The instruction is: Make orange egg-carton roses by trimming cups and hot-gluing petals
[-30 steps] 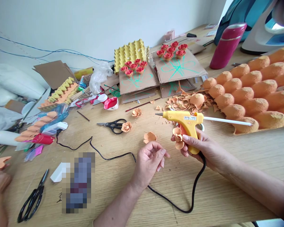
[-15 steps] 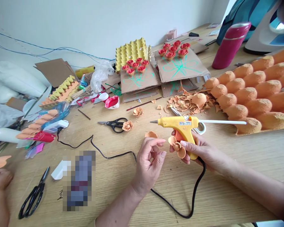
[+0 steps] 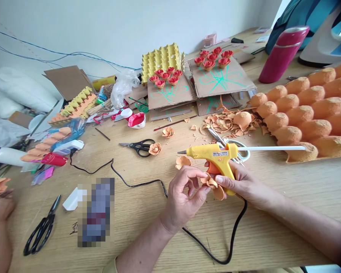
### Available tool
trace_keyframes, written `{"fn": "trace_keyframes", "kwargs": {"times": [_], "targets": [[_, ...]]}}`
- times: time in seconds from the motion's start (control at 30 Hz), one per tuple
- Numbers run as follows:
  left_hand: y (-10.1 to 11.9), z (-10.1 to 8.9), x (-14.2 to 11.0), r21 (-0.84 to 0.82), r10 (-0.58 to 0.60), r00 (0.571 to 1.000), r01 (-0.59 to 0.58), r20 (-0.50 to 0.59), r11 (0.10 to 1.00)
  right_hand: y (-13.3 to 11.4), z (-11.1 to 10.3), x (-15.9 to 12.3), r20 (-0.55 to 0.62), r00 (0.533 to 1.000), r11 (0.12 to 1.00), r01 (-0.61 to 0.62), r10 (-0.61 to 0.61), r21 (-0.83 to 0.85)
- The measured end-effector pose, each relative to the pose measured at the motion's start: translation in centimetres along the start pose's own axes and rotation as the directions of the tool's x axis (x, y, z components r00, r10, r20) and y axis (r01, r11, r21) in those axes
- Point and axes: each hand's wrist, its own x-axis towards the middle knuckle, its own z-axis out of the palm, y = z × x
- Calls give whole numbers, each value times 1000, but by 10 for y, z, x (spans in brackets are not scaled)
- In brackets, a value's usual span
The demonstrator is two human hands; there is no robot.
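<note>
My right hand [image 3: 244,184] is wrapped round the handle of a yellow hot glue gun [image 3: 213,152], whose nozzle points left and from whose back a white glue stick sticks out. The same hand's thumb also presses on an orange egg-carton flower [image 3: 212,183] with loose, spread petals. Thumb and index finger of my left hand [image 3: 184,193] pinch a petal of this flower from the left. Behind my left hand lies an orange petal cup [image 3: 183,162]. Two rolled orange flowers, a nearer one [image 3: 155,148] and a farther one [image 3: 168,132], rest beyond it.
Black scissors [image 3: 139,147] and white-handled scissors [image 3: 233,148] lie behind the gun. Orange egg trays [image 3: 307,113] stand right, beside carton scraps [image 3: 230,123]. Red flowers sit on cardboard [image 3: 221,77]. The gun's black cord [image 3: 233,235] crosses the table. Another person's hand [image 3: 1,206] is far left.
My left hand has moved right and its fingertips have closed on the flower's petal. The view has shifted slightly. At far left, the other person's hand and orange piece have moved a little.
</note>
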Motion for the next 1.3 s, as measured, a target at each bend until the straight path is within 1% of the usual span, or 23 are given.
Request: {"fn": "trace_keyframes", "kwargs": {"times": [0.07, 0.17, 0.27, 0.37, 0.43, 0.5, 0.57, 0.67, 0.73, 0.83, 0.93, 1.07, 1.3], "targets": [[1, 0, 0, 25, 10, 1000, -10, 10, 1000, -1, 1, 0, -9, 1000, 1000, 7, -7, -17], [3, 0, 0, 83, 40, 999, -39, -12, 996, -1, 2, 1, -25, 999, 999, 19, -20, -41], [4, 0, -1, 155, 105, 994, -100, -23, 983, -2, 4, 2, -22, 999, 998, 23, -25, -53], [6, 1, -2, 201, 169, 985, -169, 17, 965, -2, 5, 3, -50, 999, 998, 14, -16, -57], [6, 2, -2, 221, 184, 982, -189, 42, 957, 0, 6, 3, -87, 996, 999, 1, -5, -50], [6, 3, -4, 241, 177, 983, -183, 46, 953, 1, 5, 3, -122, 992, 999, -18, 12, -46], [5, 4, -5, 257, 165, 986, -166, 25, 952, 2, 4, 2, -139, 990, 998, -36, 30, -42], [2, 4, -6, 269, 139, 990, -124, -35, 955, 1, 2, 0, -107, 994, 1000, -21, 20, -4], [1, 5, -6, 302, 140, 989, -119, -51, 946, 1, 2, 0, -84, 996, 1000, -6, 7, 15], [0, 5, -6, 359, 180, 984, -162, -18, 919, 1, 4, 1, -109, 994, 1000, -19, 22, 23], [0, 4, -5, 341, 200, 980, -194, 17, 920, 4, 5, 3, -145, 989, 999, -27, 32, 39], [1, 2, -5, 295, 200, 979, -203, 40, 934, 9, 3, 2, -148, 989, 999, 23, -19, 31], [3, 7, -7, 294, 199, 980, -188, -9, 937, 8, 4, 0, -100, 990, 994, 90, -96, -62]]}}
